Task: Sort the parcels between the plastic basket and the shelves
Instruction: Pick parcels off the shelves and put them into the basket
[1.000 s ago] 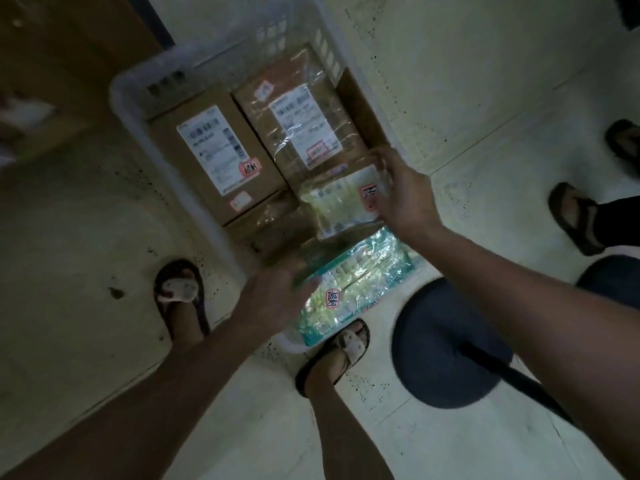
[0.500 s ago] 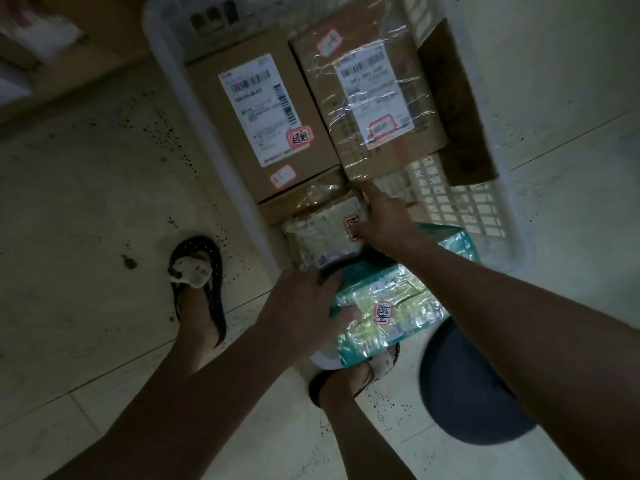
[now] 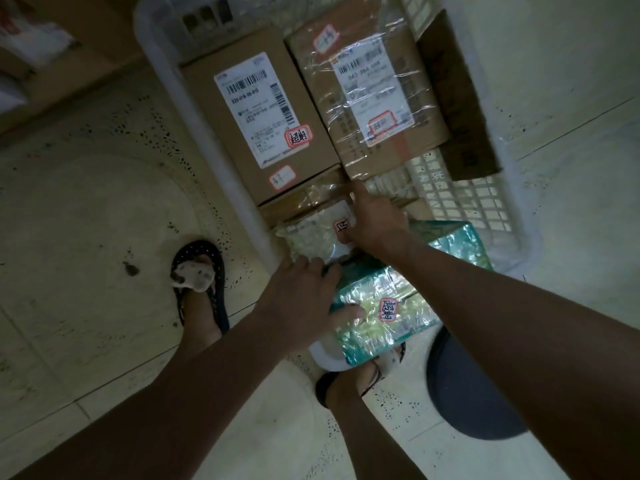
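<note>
A white plastic basket (image 3: 221, 168) stands on the floor with parcels in it. Two brown cardboard boxes lie at its far end: one with a white label (image 3: 256, 116) and one wrapped in clear tape (image 3: 367, 95). A small pale plastic-wrapped parcel (image 3: 311, 237) lies near the front, and my right hand (image 3: 374, 220) grips its right edge by the red sticker. My left hand (image 3: 304, 296) holds the left end of a teal plastic-wrapped pack (image 3: 398, 306) that lies over the basket's near rim.
A brown box (image 3: 457, 109) leans on edge against the basket's right wall. My two sandalled feet (image 3: 201, 275) stand on the speckled tile floor. A dark round stool (image 3: 474, 386) is at the lower right. Wooden shelving (image 3: 38, 46) shows at the top left.
The view has drawn closer to the basket. My right hand has lowered the small pale parcel into the basket's front; my left hand stays on the teal pack.
</note>
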Demonstrator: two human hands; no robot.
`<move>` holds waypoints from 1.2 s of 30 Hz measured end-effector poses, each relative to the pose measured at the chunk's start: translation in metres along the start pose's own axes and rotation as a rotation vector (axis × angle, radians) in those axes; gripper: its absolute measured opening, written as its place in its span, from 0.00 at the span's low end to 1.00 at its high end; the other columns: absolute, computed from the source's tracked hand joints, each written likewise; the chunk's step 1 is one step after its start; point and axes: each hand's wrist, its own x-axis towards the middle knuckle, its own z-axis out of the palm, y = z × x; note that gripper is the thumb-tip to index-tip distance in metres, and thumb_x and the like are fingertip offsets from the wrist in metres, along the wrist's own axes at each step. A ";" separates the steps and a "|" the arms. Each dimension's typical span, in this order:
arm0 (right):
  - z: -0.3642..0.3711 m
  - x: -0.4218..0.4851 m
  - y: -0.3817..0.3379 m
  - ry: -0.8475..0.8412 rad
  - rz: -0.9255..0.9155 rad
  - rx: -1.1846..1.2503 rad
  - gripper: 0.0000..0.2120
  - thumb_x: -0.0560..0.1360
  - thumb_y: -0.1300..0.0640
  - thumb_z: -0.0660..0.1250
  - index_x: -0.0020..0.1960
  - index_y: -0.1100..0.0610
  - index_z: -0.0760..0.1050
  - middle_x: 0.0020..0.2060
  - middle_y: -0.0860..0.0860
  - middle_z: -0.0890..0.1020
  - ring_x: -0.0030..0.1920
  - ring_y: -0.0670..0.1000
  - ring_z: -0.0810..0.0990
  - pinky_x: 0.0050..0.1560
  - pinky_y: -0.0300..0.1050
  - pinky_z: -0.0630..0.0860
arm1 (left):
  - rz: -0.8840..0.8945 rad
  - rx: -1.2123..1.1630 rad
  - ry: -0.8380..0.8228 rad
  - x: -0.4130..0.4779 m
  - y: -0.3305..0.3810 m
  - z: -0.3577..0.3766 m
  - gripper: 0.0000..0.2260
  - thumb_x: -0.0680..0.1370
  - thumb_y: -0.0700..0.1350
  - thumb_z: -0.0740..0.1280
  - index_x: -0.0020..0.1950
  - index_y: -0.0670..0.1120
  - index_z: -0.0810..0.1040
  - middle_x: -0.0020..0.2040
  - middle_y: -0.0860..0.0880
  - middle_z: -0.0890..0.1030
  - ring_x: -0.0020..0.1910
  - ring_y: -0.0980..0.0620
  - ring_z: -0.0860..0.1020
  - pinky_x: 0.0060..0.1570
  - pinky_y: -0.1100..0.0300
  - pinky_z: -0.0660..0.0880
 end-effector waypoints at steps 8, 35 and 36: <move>-0.057 -0.063 -0.012 0.202 -0.136 0.179 0.28 0.73 0.60 0.68 0.71 0.54 0.65 0.60 0.58 0.78 0.58 0.59 0.77 0.56 0.47 0.74 | -0.109 -0.088 0.056 -0.033 -0.012 -0.045 0.23 0.76 0.60 0.55 0.64 0.48 0.70 0.61 0.46 0.74 0.58 0.46 0.70 0.55 0.54 0.65; -0.367 -0.515 -0.467 0.373 -1.205 -0.014 0.27 0.74 0.55 0.67 0.71 0.51 0.65 0.61 0.55 0.78 0.58 0.55 0.77 0.57 0.50 0.75 | -0.872 -0.172 1.047 -0.517 0.020 -0.498 0.17 0.77 0.53 0.59 0.63 0.47 0.72 0.62 0.45 0.75 0.62 0.45 0.70 0.59 0.52 0.69; -0.361 -0.520 -0.484 0.372 -1.210 -0.019 0.27 0.74 0.55 0.67 0.71 0.50 0.65 0.60 0.55 0.78 0.57 0.55 0.78 0.56 0.50 0.75 | -0.892 -0.181 1.065 -0.532 0.012 -0.499 0.18 0.77 0.53 0.59 0.65 0.48 0.71 0.63 0.46 0.75 0.63 0.45 0.69 0.60 0.52 0.68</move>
